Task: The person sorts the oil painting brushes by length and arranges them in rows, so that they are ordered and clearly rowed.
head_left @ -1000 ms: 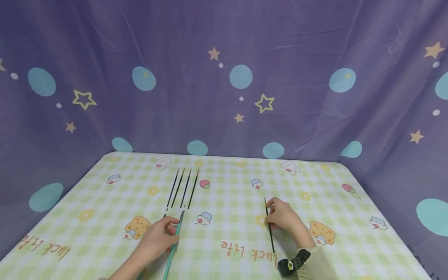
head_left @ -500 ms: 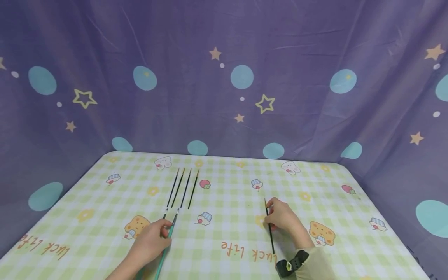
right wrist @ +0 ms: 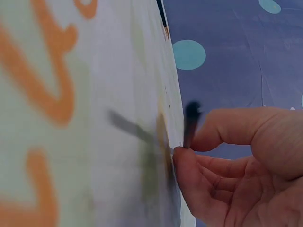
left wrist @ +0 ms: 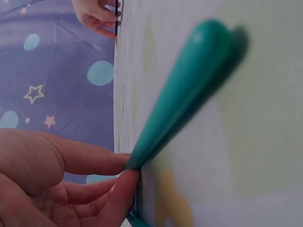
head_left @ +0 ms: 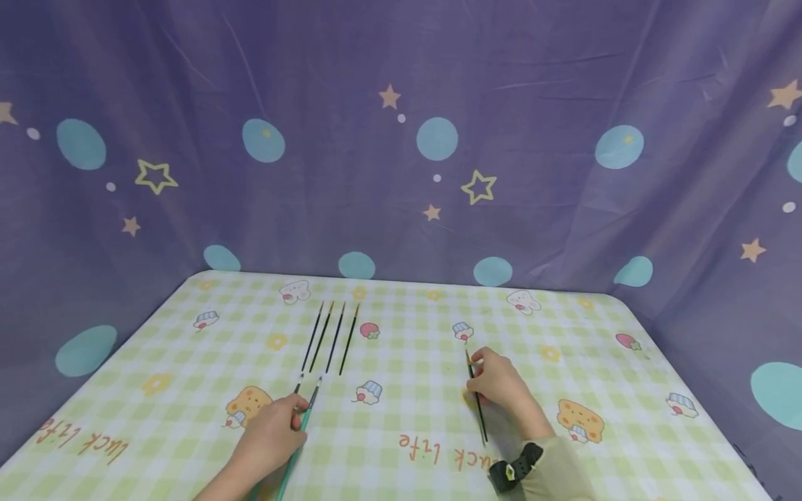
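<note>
My left hand [head_left: 272, 431] pinches a teal-handled paintbrush [head_left: 289, 470] between thumb and fingers, low over the tablecloth. Its pale bristle tip points away from me. To its left, the tip of a second paintbrush [head_left: 297, 384] shows; my left hand hides most of it. On the right, my right hand [head_left: 499, 383] pinches a thin black paintbrush [head_left: 481, 421] near its bristle end. In the right wrist view the black handle's end [right wrist: 192, 111] stands off the cloth, with a shadow apart from it. Several thin black paintbrushes [head_left: 349, 341] lie side by side beyond my left hand.
A green-checked tablecloth [head_left: 413, 376] with printed cupcakes, bears and lettering covers the table. Behind the table's far edge hangs a purple curtain [head_left: 351, 188] with stars and blue dots. A black wrist strap [head_left: 516, 470] sits on my right wrist.
My left hand has shifted left with the teal paintbrush, nearer the second one, then stayed there. Just now, my right hand has moved slightly left and away from me with the black paintbrush.
</note>
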`<state>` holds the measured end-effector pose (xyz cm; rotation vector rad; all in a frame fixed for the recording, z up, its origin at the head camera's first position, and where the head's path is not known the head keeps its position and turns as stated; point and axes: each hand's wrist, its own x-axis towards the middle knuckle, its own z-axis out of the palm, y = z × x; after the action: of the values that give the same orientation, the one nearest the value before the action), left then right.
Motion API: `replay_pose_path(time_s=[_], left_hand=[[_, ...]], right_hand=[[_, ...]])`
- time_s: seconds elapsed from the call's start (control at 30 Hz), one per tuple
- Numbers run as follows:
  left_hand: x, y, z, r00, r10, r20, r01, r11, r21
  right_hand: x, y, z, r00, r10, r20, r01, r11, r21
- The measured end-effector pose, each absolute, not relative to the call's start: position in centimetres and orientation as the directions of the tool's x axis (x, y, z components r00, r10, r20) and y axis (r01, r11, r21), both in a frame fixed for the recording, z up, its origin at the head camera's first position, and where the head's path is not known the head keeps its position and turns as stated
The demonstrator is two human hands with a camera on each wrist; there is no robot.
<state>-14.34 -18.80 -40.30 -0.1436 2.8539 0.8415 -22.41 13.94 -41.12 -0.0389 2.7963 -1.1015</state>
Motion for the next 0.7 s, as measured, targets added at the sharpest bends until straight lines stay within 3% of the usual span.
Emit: replay_pose_path(time_s=[0.7], left_hand=[[-14.5, -18.9, -40.5, -0.979, -0.045, -0.197, -0.142, 0.844, 0.517]], right_hand=[[-26.8, 7.6, -41.7, -0.986, -0.167, -0.018, -0.077, 0.548, -0.833]])
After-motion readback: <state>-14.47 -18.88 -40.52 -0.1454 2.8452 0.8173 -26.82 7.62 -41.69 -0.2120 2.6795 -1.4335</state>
